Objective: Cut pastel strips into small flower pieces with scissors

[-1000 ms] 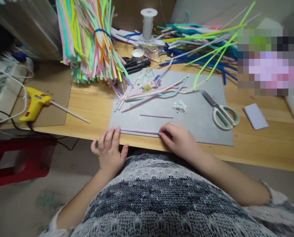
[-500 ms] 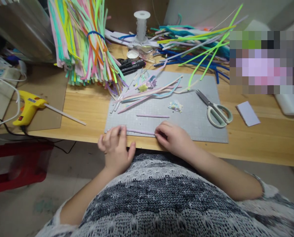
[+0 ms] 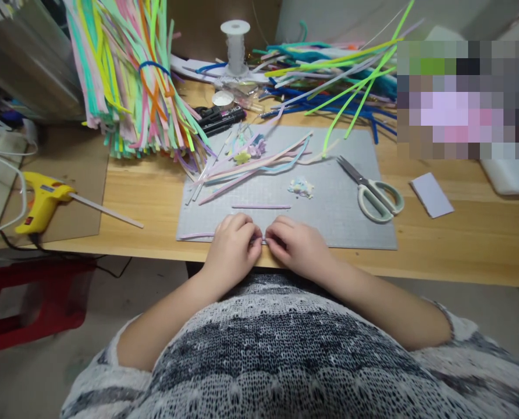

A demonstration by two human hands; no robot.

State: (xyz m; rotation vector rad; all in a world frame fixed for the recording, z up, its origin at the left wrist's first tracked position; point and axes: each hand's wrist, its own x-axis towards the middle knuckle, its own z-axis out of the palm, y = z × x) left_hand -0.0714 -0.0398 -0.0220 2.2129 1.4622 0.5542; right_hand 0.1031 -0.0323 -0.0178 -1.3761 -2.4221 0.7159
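Note:
My left hand (image 3: pixel 232 244) and my right hand (image 3: pixel 297 245) rest close together at the near edge of a grey cutting mat (image 3: pixel 347 227). Both have their fingers curled down on a thin pale pink pipe cleaner (image 3: pixel 194 235) that lies along the mat's front edge; its left end sticks out past my left hand. A second short pink pipe cleaner (image 3: pixel 260 206) lies just beyond my fingers. Farther up the mat are several pastel pipe cleaners (image 3: pixel 259 163) and a small pastel fuzzy piece (image 3: pixel 302 187).
Scissors (image 3: pixel 370 191) lie on the mat's right side, a small white card (image 3: pixel 431 195) beside them. A yellow glue gun (image 3: pixel 43 198) sits on cardboard at left. A large bundle of coloured pipe cleaners (image 3: pixel 128 81), a thread spool (image 3: pixel 235 46) and loose green and blue pipe cleaners (image 3: pixel 342 75) fill the back.
My left hand has slid right along the pipe cleaner from the mat's left corner until it nearly meets my right hand, and its fingers have curled. The view shifted slightly.

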